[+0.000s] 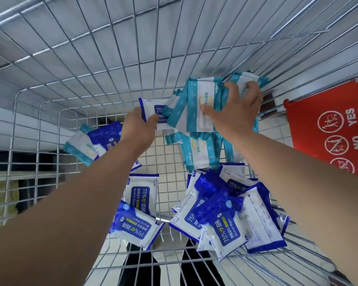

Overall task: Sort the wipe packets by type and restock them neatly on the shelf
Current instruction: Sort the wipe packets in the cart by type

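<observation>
A wire shopping cart (87, 58) carries everything. Pale floor tiles (167, 153) show through its mesh bottom, and a red flap (327, 112) printed with YES and NO signs hangs at the cart's right edge.

By the left wall a lone teal packet (79, 149) lies partly under a dark blue packet (106, 137), both slanted. The left hand (139, 124) pinches a white 75% packet (153, 107) between its thumb and curled fingers, the packet's long axis tilted toward the far wall. Nearer, two flat blue packets (143, 193) lie on the mesh.

The right hand (238, 106) curls its fingers and thumb round a teal stack (201, 102) near the far right corner. The loose teal packets (201, 153) lie beneath, their long axes running near to far. A blue heap (225, 215) fills the near right corner, its packets pointing all ways.
</observation>
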`<state>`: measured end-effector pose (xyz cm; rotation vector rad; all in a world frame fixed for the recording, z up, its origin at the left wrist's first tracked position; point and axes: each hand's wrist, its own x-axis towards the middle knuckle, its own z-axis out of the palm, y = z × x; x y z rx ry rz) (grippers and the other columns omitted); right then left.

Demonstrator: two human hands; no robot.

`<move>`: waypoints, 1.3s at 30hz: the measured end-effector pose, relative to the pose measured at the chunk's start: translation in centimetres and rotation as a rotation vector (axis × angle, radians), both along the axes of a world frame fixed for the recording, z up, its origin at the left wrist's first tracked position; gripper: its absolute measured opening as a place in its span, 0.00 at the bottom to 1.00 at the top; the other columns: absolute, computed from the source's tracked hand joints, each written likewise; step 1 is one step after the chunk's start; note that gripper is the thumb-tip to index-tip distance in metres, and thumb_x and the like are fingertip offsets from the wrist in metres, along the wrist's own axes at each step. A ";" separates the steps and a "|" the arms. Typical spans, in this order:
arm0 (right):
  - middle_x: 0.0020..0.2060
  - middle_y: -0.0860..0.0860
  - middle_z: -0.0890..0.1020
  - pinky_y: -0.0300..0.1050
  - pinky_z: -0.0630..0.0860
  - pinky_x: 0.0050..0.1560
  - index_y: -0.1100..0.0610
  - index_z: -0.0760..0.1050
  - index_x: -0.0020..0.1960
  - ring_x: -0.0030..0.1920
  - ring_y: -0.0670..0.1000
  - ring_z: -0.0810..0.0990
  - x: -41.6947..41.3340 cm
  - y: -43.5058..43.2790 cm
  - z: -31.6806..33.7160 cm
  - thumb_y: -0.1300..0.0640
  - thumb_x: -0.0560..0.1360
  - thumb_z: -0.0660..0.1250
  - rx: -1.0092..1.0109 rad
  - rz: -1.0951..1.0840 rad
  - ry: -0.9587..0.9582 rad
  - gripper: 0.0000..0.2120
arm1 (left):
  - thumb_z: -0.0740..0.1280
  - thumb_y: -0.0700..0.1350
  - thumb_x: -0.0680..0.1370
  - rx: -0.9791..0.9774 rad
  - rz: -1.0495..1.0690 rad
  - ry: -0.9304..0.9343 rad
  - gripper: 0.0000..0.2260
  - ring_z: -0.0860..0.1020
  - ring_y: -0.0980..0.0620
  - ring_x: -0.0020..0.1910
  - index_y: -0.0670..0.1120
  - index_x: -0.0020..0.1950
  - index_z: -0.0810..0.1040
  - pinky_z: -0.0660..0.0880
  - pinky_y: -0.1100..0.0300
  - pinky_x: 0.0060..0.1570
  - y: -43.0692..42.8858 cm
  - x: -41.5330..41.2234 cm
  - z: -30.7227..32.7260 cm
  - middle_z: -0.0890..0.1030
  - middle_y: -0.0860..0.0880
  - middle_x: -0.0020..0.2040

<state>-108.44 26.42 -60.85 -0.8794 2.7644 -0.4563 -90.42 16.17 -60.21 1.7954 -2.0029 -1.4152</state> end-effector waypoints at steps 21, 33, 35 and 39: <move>0.52 0.50 0.83 0.43 0.81 0.49 0.51 0.75 0.63 0.47 0.47 0.83 -0.2 9.6 10.0 0.59 0.68 0.76 0.061 0.203 -1.061 0.24 | 0.65 0.38 0.77 0.457 0.050 0.314 0.08 0.82 0.53 0.37 0.49 0.53 0.73 0.80 0.56 0.39 9.8 0.4 8.1 0.83 0.46 0.49; 0.46 0.50 0.81 0.42 0.71 0.45 0.54 0.82 0.53 0.48 0.51 0.78 1.5 16.6 6.1 0.56 0.71 0.73 0.498 0.570 -0.700 0.11 | 0.76 0.52 0.69 0.301 -0.582 -0.171 0.19 0.73 0.53 0.46 0.48 0.52 0.71 0.68 0.60 0.41 13.7 1.3 4.1 0.74 0.54 0.48; 0.44 0.51 0.80 0.44 0.72 0.45 0.54 0.83 0.52 0.46 0.52 0.78 1.8 16.6 5.9 0.55 0.70 0.73 0.515 0.617 -0.645 0.11 | 0.77 0.51 0.68 0.284 -0.593 -0.184 0.25 0.71 0.53 0.44 0.49 0.54 0.64 0.67 0.60 0.42 13.8 1.4 4.1 0.71 0.55 0.47; 0.44 0.51 0.78 0.46 0.73 0.43 0.53 0.82 0.49 0.45 0.52 0.78 2.3 16.8 6.0 0.51 0.69 0.73 0.574 0.682 -0.503 0.11 | 0.77 0.50 0.69 0.303 -0.613 -0.180 0.34 0.76 0.48 0.46 0.49 0.65 0.58 0.72 0.57 0.45 14.4 1.4 3.7 0.75 0.47 0.55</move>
